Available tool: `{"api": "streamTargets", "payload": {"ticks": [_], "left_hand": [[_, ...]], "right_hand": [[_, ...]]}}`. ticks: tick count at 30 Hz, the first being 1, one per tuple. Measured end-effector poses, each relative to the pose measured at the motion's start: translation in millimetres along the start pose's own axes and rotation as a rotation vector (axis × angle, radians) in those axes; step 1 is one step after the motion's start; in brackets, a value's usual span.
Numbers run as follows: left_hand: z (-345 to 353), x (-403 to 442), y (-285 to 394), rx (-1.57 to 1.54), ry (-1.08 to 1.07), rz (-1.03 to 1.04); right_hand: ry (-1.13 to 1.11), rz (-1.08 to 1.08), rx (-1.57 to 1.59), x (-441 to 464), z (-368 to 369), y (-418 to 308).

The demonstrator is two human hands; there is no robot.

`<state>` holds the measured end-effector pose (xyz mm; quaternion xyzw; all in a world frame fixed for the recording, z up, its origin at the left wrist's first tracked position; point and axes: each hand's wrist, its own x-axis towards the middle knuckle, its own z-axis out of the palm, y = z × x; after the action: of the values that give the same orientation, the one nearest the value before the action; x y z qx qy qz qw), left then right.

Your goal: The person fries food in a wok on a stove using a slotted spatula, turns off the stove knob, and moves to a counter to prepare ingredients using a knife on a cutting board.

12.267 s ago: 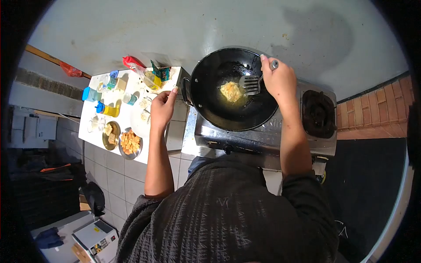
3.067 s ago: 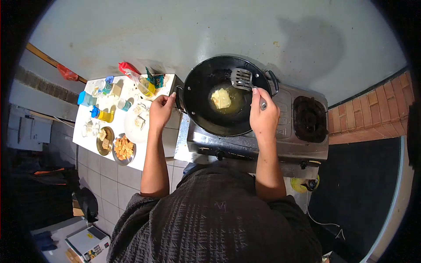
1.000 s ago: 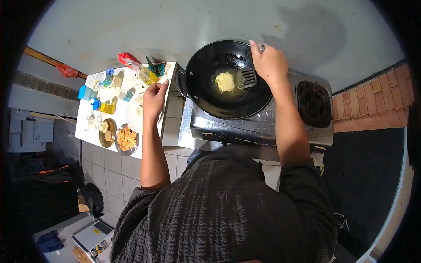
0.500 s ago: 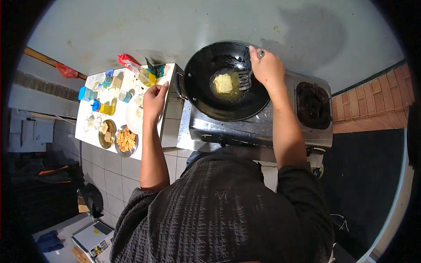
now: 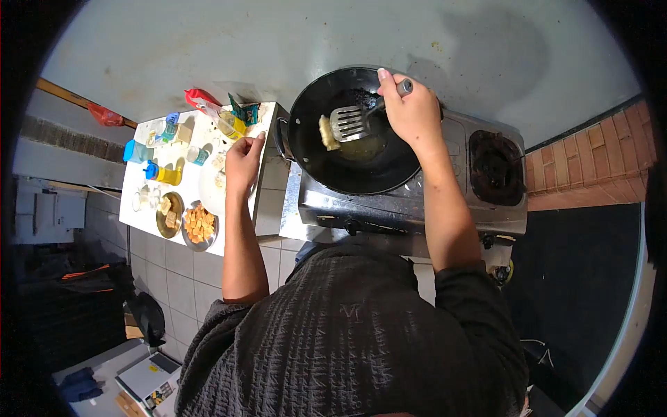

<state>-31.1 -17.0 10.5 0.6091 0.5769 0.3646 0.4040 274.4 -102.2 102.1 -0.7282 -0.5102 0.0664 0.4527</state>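
Observation:
My right hand (image 5: 414, 115) is closed round the handle of a slotted metal spatula (image 5: 349, 124) above a black wok (image 5: 379, 177). The spatula's blade meets a pale yellow, battered-looking piece of food (image 5: 326, 133), tipped on its edge at the wok's left side. A small pool of oil (image 5: 363, 149) lies in the bottom. My left hand (image 5: 243, 164) hovers by the table's right edge, fingers curled together, near a white plate (image 5: 210, 189); whether anything is inside them is hidden.
The wok stands on a steel gas stove (image 5: 389, 208) with a second burner (image 5: 497, 167) at right. On the white table (image 5: 229, 146) are a bowl of orange-brown pieces (image 5: 200, 224), a bowl of fried pieces (image 5: 169, 214), a blue-capped oil bottle (image 5: 165, 174) and a red packet (image 5: 201, 99).
The spatula has swung left across the wok, and the food piece has shifted left and tipped from lying flat onto its edge. My right hand moved slightly left; my left hand barely moved.

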Motion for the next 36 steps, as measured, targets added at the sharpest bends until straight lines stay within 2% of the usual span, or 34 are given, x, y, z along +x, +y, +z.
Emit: {"api": "streamTargets", "payload": {"ticks": [2,6,8,12,16,18,24,27,31,36], "left_hand": [[-1,1,-1,-0.017,-0.004,0.001],[-3,0,-2,-0.022,-0.003,-0.005],[-2,1,-3,-0.027,-0.007,-0.013],[0,0,-2,0.005,-0.008,-0.016],[3,0,4,0.022,-0.013,-0.013],[3,-2,8,0.026,-0.010,-0.022],[4,0,8,0.020,-0.031,-0.027],[5,-1,9,0.011,-0.029,-0.018],[7,4,0,-0.004,-0.031,0.026],[6,3,4,0.021,-0.032,0.016]], "right_hand": [[-0.017,0.025,0.057,0,-1,0],[0.051,0.005,-0.100,5,-4,10],[0.068,0.022,-0.301,7,-6,14],[0.064,0.034,-0.378,5,-8,16],[0.014,0.012,-0.373,5,-7,16],[0.086,0.012,-0.193,3,-8,12],[-0.001,0.002,-0.370,2,-4,12],[-0.032,0.009,-0.350,-2,-3,11],[0.016,0.053,-0.269,-4,-3,7],[0.049,0.028,-0.365,-3,-2,18]]}}
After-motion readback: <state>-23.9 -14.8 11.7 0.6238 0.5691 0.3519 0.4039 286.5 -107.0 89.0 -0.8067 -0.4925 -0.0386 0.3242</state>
